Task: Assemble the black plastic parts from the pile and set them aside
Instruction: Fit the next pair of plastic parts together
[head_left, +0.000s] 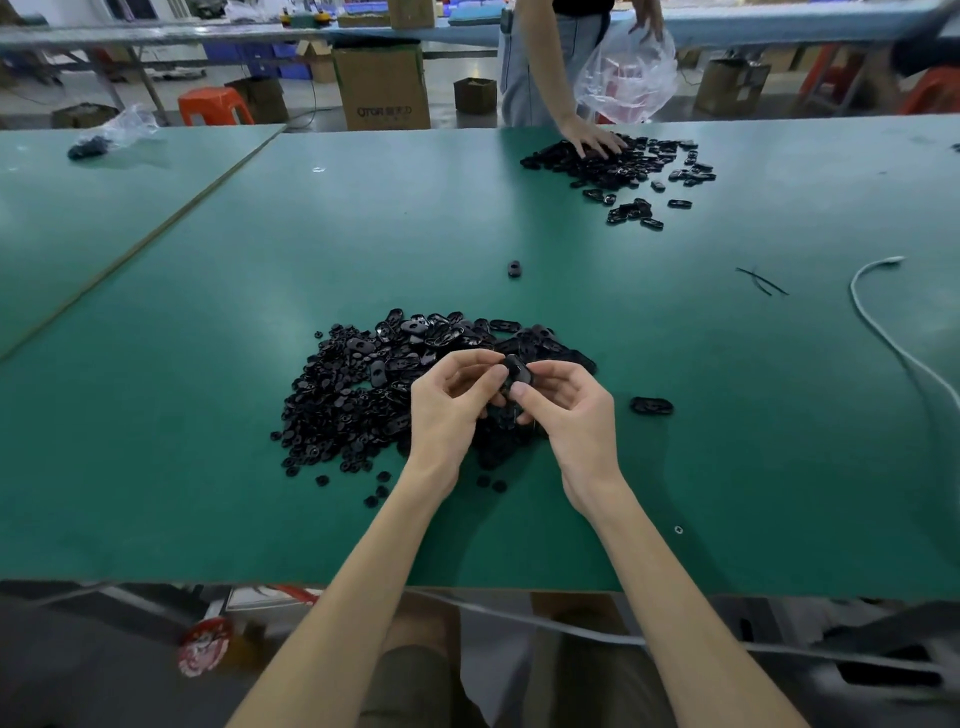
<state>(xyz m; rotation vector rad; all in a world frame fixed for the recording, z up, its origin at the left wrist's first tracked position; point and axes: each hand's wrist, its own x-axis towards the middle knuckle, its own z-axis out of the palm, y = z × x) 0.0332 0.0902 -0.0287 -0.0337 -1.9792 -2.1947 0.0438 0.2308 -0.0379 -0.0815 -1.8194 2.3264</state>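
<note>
I had both hands, left hand (451, 402) and right hand (567, 410), pinching one black part (517, 375) between fingertips, pile (363, 395) just behind it.

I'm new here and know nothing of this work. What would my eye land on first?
First, the left hand and right hand at the centre, both pinching one black part over a big pile of black pieces on the green table. Then, at the far edge, another person's hand rests on a second pile, a clear plastic bag held nearby.
</note>
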